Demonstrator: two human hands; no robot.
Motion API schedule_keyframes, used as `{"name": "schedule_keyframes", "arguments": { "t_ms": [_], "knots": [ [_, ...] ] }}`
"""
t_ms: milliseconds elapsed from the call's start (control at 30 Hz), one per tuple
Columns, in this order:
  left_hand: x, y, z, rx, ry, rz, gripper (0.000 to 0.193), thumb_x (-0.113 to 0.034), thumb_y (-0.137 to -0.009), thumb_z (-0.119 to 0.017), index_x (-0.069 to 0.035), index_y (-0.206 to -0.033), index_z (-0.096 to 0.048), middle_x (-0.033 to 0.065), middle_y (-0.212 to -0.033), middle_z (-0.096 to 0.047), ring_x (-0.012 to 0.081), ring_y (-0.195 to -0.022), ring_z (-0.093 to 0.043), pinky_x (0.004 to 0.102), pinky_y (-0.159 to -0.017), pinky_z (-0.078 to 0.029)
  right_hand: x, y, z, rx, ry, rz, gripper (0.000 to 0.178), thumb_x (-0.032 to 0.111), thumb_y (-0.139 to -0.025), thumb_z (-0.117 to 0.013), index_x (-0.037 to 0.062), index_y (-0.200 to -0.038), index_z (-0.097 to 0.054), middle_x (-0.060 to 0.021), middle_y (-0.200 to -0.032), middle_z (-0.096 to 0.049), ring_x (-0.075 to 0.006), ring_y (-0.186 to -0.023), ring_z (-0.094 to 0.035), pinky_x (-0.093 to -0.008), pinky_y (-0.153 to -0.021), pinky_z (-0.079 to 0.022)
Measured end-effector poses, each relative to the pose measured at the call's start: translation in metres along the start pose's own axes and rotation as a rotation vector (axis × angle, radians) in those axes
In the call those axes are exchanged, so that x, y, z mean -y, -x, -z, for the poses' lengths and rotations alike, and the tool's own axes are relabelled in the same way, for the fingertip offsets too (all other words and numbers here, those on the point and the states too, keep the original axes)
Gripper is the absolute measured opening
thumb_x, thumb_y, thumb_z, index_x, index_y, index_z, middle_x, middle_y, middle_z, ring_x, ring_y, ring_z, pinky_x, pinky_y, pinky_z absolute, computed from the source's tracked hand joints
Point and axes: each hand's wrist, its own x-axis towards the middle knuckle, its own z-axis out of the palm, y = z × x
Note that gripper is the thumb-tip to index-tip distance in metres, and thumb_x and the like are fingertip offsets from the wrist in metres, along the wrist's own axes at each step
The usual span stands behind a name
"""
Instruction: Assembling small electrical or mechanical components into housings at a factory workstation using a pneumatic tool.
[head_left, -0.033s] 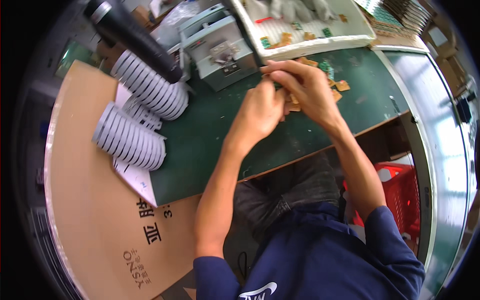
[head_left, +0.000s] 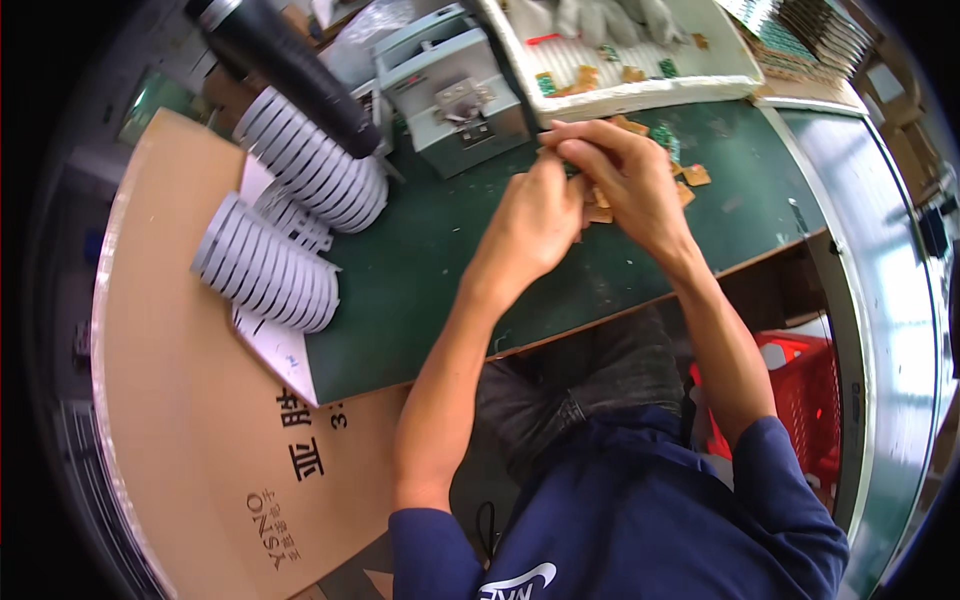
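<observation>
Above the green work surface [head_left: 420, 270] my two hands meet, fingertips close together. My left hand [head_left: 530, 218] is closed, its thumb and fingers drawn in. My right hand [head_left: 632, 178] pinches with thumb and forefinger just over the left one's fingertips. Whatever lies between the fingers is too small and hidden to make out. Beside and partly behind my right hand lie several small orange-brown pieces [head_left: 697, 175] and green circuit-board pieces [head_left: 668, 142]. A grey box-shaped device [head_left: 465, 120] with a metal fixture on its front stands just beyond my left hand.
Two stacks of curved white strips [head_left: 268, 265] stand at the left, beneath a thick black tube [head_left: 300, 80]. A white foam tray [head_left: 650, 95] with gloves and small pieces is at the back. A large cardboard sheet [head_left: 180, 350] flanks the left; a red crate [head_left: 800, 390] sits low right.
The whole view has shifted slightly, so the scene sits a little further right. My hands keep nearly the same pose, close together over the surface.
</observation>
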Motion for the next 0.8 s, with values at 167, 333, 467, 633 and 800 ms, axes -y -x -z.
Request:
{"name": "schedule_keyframes", "arguments": {
  "t_ms": [167, 333, 467, 633, 800],
  "knots": [
    [-0.003, -0.003, -0.003, -0.172, 0.016, -0.08, 0.033, -0.022, -0.101, -0.053, 0.011, -0.103, -0.053, 0.0319, -0.072, -0.066, 0.0475, -0.073, -0.07, 0.0549, -0.066, -0.056, -0.008, -0.002, -0.023, -0.254, 0.113, 0.098, 0.018, 0.002, -0.097, -0.065, 0.0004, -0.112, -0.074, -0.0077, -0.106, -0.078, -0.011, -0.094, -0.07, -0.0273, -0.087, -0.054],
    [0.015, 0.004, 0.012, -0.189, -0.123, -0.125, 0.089, -0.03, -0.093, -0.075, 0.022, -0.147, -0.027, 0.0223, -0.063, -0.066, 0.0369, -0.06, -0.071, 0.045, -0.058, -0.057, -0.043, -0.021, 0.003, -0.329, 0.683, 0.441, 0.026, 0.012, -0.101, -0.064, 0.0038, -0.125, -0.069, -0.0132, -0.127, -0.07, -0.0299, -0.125, -0.063, -0.0399, -0.106, -0.047],
    [0.004, 0.033, 0.046, -0.198, -0.241, -0.014, 0.065, -0.029, -0.096, -0.074, 0.007, -0.144, -0.049, 0.0137, -0.084, -0.077, 0.0151, -0.06, -0.069, 0.0298, -0.057, -0.057, -0.047, -0.012, 0.002, -0.328, 0.806, 0.407, 0.03, 0.012, -0.099, -0.066, 0.0084, -0.129, -0.068, -0.0127, -0.135, -0.066, -0.033, -0.137, -0.052, -0.0428, -0.11, -0.044],
    [-0.034, 0.099, 0.154, -0.584, -0.164, -0.159, 0.028, -0.026, -0.102, -0.066, -0.006, -0.12, -0.072, 0.0074, -0.107, -0.076, 0.0116, -0.098, -0.069, 0.026, -0.088, -0.052, -0.033, 0.015, 0.012, -0.304, 0.771, 0.523, 0.025, 0.007, -0.096, -0.068, 0.008, -0.12, -0.072, -0.0086, -0.118, -0.072, -0.028, -0.123, -0.061, -0.0387, -0.102, -0.049],
    [0.01, 0.135, 0.328, -0.628, -0.607, 0.281, 0.058, -0.048, -0.095, -0.071, -0.003, -0.13, -0.065, 0.0094, -0.126, -0.068, 0.0187, -0.125, -0.059, 0.0337, -0.108, -0.041, -0.039, 0.015, 0.015, -0.181, 0.786, 0.422, 0.015, 0.009, -0.091, -0.071, 0.0058, -0.105, -0.075, -0.0085, -0.104, -0.073, -0.0287, -0.109, -0.063, -0.0385, -0.095, -0.05]
  ]
}}
